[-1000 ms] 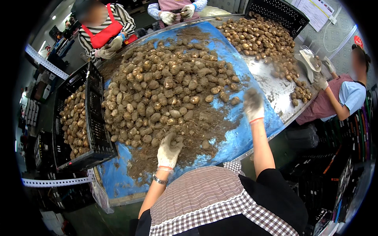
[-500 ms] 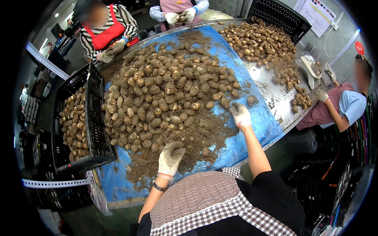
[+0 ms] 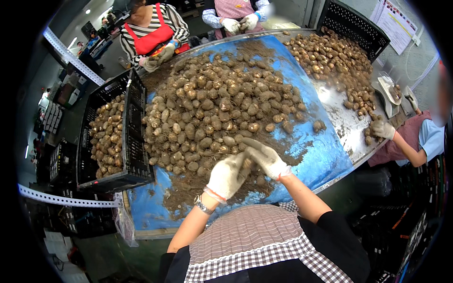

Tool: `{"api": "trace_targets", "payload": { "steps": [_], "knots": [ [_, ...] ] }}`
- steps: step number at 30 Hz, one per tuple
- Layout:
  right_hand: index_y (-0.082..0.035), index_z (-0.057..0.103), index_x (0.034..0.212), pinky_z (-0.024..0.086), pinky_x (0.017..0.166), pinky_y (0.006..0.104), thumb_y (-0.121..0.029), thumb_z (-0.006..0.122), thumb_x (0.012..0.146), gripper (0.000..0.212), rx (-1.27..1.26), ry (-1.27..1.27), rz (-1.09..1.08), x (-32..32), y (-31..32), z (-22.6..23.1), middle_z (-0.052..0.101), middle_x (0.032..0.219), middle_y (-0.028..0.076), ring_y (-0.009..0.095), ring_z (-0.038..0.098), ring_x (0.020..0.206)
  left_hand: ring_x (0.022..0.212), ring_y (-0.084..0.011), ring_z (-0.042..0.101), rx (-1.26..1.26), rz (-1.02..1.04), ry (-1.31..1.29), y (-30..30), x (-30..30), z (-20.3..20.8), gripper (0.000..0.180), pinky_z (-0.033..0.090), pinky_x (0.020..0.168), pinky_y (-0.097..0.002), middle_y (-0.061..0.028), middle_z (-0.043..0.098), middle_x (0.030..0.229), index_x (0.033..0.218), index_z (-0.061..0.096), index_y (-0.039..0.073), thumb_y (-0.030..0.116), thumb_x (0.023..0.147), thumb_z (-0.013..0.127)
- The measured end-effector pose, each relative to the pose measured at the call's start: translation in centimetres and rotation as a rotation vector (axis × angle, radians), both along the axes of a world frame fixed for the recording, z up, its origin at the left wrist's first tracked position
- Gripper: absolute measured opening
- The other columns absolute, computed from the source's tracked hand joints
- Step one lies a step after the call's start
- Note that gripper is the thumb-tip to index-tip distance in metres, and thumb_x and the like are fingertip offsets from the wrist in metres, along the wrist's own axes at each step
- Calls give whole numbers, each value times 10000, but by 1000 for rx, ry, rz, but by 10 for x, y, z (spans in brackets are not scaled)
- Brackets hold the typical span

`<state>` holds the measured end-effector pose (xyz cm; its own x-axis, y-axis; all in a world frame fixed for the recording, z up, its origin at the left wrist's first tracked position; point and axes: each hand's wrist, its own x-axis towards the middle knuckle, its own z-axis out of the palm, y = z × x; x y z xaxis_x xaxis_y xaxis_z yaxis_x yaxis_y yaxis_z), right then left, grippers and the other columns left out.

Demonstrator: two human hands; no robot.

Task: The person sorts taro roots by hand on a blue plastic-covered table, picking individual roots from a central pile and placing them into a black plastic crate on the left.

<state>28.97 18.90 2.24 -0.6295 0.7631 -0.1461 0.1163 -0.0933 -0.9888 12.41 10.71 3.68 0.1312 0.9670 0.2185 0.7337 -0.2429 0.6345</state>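
Observation:
My left hand point(image 3: 227, 178), in a pale work glove soiled at the fingers, is curled at the near edge of a heap of hairy brown taro corms point(image 3: 207, 104). My right hand point(image 3: 267, 160), gloved alike, meets it fingertip to fingertip, its fingers held together. Between the two hands a small brown taro corm point(image 3: 247, 164) shows in part; the gloves cover the rest. Loose soil and root fibres point(image 3: 188, 188) lie under my hands on a blue sheet point(image 3: 325, 151).
A black crate point(image 3: 125, 141) of corms stands left. At the far right are cleaner corms point(image 3: 330, 56), another black crate point(image 3: 354, 28) and a scale point(image 3: 389, 96). Two people work across the table; a third person's gloved hand point(image 3: 383, 129) touches corms at right.
My right hand has come left from the heap's right side, and my left hand has moved right, so they now meet. The person at right has reached to the corms near the scale.

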Motion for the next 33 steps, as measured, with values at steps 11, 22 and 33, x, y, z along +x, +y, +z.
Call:
{"api": "trace_targets", "payload": {
  "steps": [11, 22, 33],
  "knots": [
    [-72, 592, 1378, 448, 985, 304, -358, 497, 1039, 453, -252, 201, -33, -49, -1, -46, 698, 1190, 91, 150, 617, 1085, 705, -366, 651, 397, 218, 59, -18, 0, -25, 294, 527, 618, -437, -133, 635, 774, 960, 594, 65, 226, 777, 759],
    [-65, 689, 1177, 550, 719, 346, -258, 511, 1024, 303, 871, -444, 25, -63, -18, 7, 723, 912, 187, 318, 713, 819, 505, -146, 447, -391, 497, -1160, -17, -4, -51, 402, 337, 467, -313, -20, 534, 635, 1091, 642, 129, 478, 1029, 451],
    [-75, 534, 1402, 526, 888, 339, -354, 459, 1035, 467, -609, -210, 54, -65, -22, 3, 613, 1308, 124, 246, 653, 1051, 660, -316, 678, 268, 271, 202, -33, -35, -33, 233, 530, 597, -393, -130, 672, 710, 955, 677, 70, 296, 906, 657]
  ]
}}
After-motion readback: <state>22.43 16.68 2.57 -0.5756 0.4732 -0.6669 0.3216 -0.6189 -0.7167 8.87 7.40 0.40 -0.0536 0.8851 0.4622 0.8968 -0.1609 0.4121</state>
